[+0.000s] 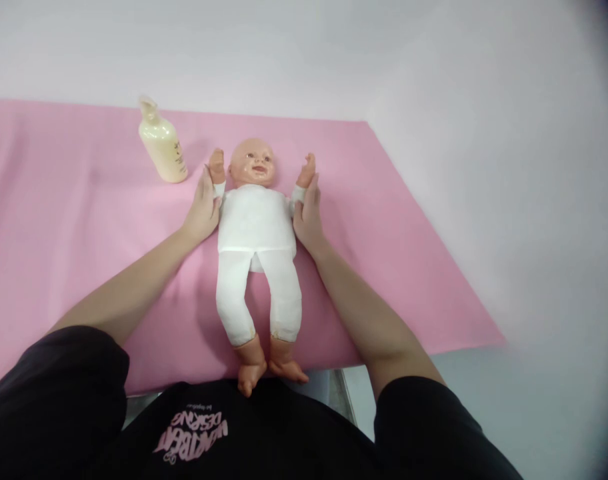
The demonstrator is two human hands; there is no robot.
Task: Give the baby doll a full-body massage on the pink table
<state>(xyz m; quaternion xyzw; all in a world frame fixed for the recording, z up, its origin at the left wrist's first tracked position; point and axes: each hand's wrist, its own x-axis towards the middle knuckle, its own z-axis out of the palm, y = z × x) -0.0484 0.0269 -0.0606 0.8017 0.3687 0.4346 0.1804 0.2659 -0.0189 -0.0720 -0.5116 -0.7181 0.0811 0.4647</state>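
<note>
A bald baby doll (257, 217) in a white top and trousers lies on its back, its head away from me and its bare feet towards me. Both doll arms are raised beside its head. Around the doll's arm on the left side, my left hand (203, 210) is closed, fingers along the outside and thumb towards the body. My right hand (310, 212) holds the other doll arm the same way, with fingers fairly straight. The undersides of both grips are hidden.
A pale yellow pump bottle (164, 148) stands left of the doll's head. Pink cloth (384, 280) covers the table, whose edge slants down on the right. White wall lies behind. The doll's feet reach over the front edge, near my black shirt (264, 440).
</note>
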